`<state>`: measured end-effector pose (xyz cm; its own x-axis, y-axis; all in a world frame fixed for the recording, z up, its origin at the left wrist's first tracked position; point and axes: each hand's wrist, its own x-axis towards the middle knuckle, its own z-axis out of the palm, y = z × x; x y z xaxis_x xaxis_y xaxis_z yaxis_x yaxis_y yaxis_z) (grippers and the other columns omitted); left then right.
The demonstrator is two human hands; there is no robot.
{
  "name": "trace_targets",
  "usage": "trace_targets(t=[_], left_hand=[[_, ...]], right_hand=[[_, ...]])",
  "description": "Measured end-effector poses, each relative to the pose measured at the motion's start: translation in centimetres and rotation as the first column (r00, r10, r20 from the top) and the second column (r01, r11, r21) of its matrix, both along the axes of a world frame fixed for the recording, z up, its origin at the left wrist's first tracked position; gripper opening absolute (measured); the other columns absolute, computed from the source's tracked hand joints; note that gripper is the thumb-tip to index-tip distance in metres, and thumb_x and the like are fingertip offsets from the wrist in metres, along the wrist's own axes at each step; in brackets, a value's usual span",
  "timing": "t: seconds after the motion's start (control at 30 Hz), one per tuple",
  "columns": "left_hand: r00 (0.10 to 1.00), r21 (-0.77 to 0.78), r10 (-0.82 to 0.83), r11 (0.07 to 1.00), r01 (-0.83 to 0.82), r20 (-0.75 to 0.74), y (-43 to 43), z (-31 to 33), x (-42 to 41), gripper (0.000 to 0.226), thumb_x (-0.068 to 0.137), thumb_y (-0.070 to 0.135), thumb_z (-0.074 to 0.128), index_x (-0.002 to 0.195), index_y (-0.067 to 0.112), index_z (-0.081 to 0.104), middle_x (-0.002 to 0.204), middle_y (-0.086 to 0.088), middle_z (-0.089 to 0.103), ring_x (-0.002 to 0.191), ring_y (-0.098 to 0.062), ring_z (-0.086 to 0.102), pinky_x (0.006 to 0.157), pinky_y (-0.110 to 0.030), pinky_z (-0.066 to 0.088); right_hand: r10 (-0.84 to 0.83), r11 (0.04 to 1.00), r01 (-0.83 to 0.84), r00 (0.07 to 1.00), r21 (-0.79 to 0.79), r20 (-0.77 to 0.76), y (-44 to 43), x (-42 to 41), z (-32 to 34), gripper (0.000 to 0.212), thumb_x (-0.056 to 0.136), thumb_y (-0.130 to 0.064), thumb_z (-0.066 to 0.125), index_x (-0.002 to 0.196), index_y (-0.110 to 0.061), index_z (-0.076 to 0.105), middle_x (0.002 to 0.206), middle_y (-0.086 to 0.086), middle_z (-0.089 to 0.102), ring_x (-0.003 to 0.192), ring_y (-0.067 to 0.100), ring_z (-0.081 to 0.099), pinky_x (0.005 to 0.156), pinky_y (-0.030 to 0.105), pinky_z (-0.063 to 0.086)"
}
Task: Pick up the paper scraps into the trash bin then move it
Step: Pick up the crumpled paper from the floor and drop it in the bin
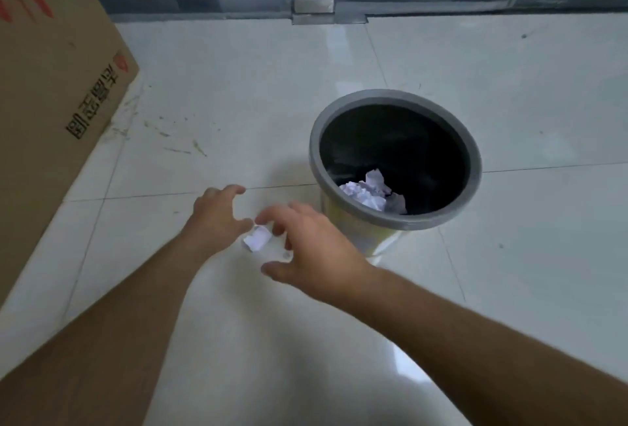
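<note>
I see both hands, left hand (217, 218) and right hand (312, 249), fingers spread and released, flanking a small crumpled white paper scrap (257, 238) just left of the round grey-rimmed plastic trash bin (475, 167).

The only lettering is on the cardboard box (51, 92) at the left: a line of dark Chinese characters printed down its side face (seen upside down, too blurred to read), beside a small red logo and red stripes.
</note>
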<state>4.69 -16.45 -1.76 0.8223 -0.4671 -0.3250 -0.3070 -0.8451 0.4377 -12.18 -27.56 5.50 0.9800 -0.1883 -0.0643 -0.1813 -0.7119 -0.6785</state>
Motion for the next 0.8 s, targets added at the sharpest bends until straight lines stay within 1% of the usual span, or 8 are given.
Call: trace_targets(t=[0.1, 0.23, 0.37, 0.47, 0.57, 0.67, 0.73, 0.8], left_hand=[[0.994, 0.02, -0.01, 1.0, 0.012, -0.107, 0.5, -4.2, -1.8, 0.068, 0.074, 0.032, 0.074, 0.137, 0.029, 0.047, 0.132, -0.017, 0.045, 0.122, -0.036, 0.047, 0.103, -0.039, 0.041], [0.991, 0.073, -0.108, 0.991, 0.114, -0.081, -0.9, -7.7, -2.8, 0.069, 0.076, 0.024, 0.072, 0.139, 0.03, 0.045, 0.137, -0.015, 0.038, 0.124, -0.037, 0.043, 0.103, -0.042, 0.043], [0.971, 0.215, -0.235, 0.951, 0.224, 0.029, -2.2, -10.1, -3.3, 0.062, 0.08, 0.019, 0.066, 0.137, 0.027, 0.044, 0.134, -0.013, 0.038, 0.119, -0.036, 0.043, 0.094, -0.043, 0.048], [0.965, 0.25, -0.235, 0.947, 0.201, 0.115, -2.4, -11.9, -4.0, 0.038, 0.084, 0.005, 0.054, 0.121, 0.013, 0.054, 0.119, -0.019, 0.046, 0.105, -0.038, 0.051, 0.084, -0.043, 0.049], [0.997, 0.147, -0.077, 0.986, 0.079, -0.02, -1.8, -12.1, -4.1, 0.021, 0.084, 0.0, 0.054, 0.104, 0.002, 0.061, 0.11, -0.022, 0.055, 0.097, -0.038, 0.061, 0.081, -0.039, 0.051], [0.967, -0.058, 0.176, 0.98, -0.19, -0.186, -1.7, -9.5, -2.8, 0.013, 0.077, -0.001, 0.062, 0.088, 0.004, 0.066, 0.099, -0.021, 0.068, 0.087, -0.035, 0.068, 0.079, -0.036, 0.055], [0.943, -0.163, 0.269, 0.939, -0.302, -0.194, -2.7, -6.1, -1.3, 0.012, 0.076, 0.002, 0.063, 0.081, 0.013, 0.064, 0.093, -0.015, 0.071, 0.076, -0.029, 0.068, 0.069, -0.029, 0.054], [0.94, -0.294, 0.291, 0.896, -0.334, -0.178, -4.7, -1.6, 0.0, 0.016, 0.076, 0.005, 0.063, 0.076, 0.021, 0.06, 0.09, -0.008, 0.069, 0.066, -0.019, 0.065, 0.053, -0.019, 0.048]], right_hand=[[-0.07, 0.997, 0.077, 0.961, 0.015, -0.266, 0.7, -3.1, -6.0, 0.062, 0.072, -0.029, 0.076, 0.125, -0.031, 0.046, 0.121, 0.001, 0.05, 0.109, 0.019, 0.053, 0.09, 0.038, 0.051], [-0.158, 0.982, 0.187, 0.842, 0.005, -0.515, 0.1, -8.0, -10.9, 0.07, 0.072, -0.032, 0.076, 0.131, -0.033, 0.039, 0.123, 0.002, 0.047, 0.115, 0.021, 0.051, 0.093, 0.037, 0.051], [-0.167, 0.975, 0.22, 0.767, 0.011, -0.62, -1.0, -10.3, -12.8, 0.077, 0.069, -0.034, 0.077, 0.135, -0.032, 0.037, 0.126, 0.004, 0.051, 0.118, 0.02, 0.054, 0.095, 0.037, 0.051], [-0.181, 0.97, 0.241, 0.747, 0.007, -0.64, -2.2, -11.0, -13.4, 0.079, 0.068, -0.035, 0.078, 0.135, -0.032, 0.037, 0.124, 0.004, 0.053, 0.112, 0.02, 0.057, 0.092, 0.036, 0.052], [-0.206, 0.963, 0.269, 0.742, 0.001, -0.638, -3.2, -11.1, -13.4, 0.079, 0.067, -0.035, 0.079, 0.135, -0.032, 0.039, 0.122, 0.004, 0.055, 0.103, 0.019, 0.06, 0.088, 0.032, 0.053], [-0.201, 0.963, 0.27, 0.747, 0.014, -0.634, -3.1, -10.3, -13.0, 0.077, 0.068, -0.033, 0.079, 0.134, -0.032, 0.04, 0.12, 0.004, 0.055, 0.1, 0.02, 0.061, 0.088, 0.031, 0.053], [-0.18, 0.965, 0.259, 0.76, 0.036, -0.625, -2.4, -9.3, -12.4, 0.076, 0.07, -0.032, 0.078, 0.134, -0.032, 0.039, 0.121, 0.005, 0.054, 0.103, 0.021, 0.06, 0.089, 0.034, 0.053], [-0.14, 0.975, 0.215, 0.781, 0.051, -0.609, -1.4, -8.0, -11.3, 0.075, 0.071, -0.031, 0.076, 0.135, -0.031, 0.037, 0.124, 0.006, 0.053, 0.11, 0.022, 0.057, 0.092, 0.037, 0.053]])
